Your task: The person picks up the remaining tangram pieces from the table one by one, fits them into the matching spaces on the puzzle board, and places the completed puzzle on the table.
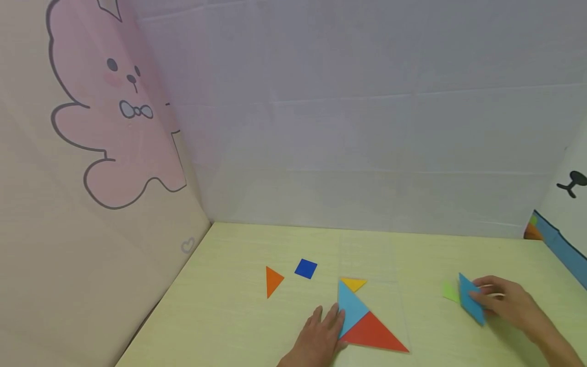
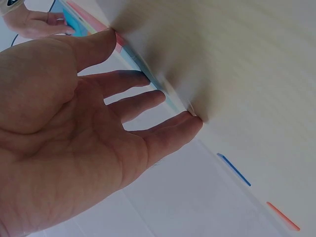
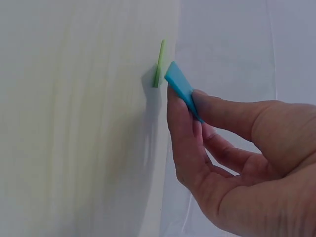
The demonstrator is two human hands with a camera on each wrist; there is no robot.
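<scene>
My right hand pinches a blue flat tile between thumb and fingers. The tile is tilted up on edge; in the right wrist view it is a thin blue piece above the table. Just left of it lies a light green tile, partly hidden. My left hand rests on the table, its fingertips against the left edge of a light blue triangle. A red triangle adjoins that one at the lower right. At its upper tip lies a small yellow triangle.
On the pale wooden table, an orange triangle and a dark blue square lie to the left. Faint straight lines cross the tabletop near the yellow triangle. Hanging cloth walls enclose the back and sides.
</scene>
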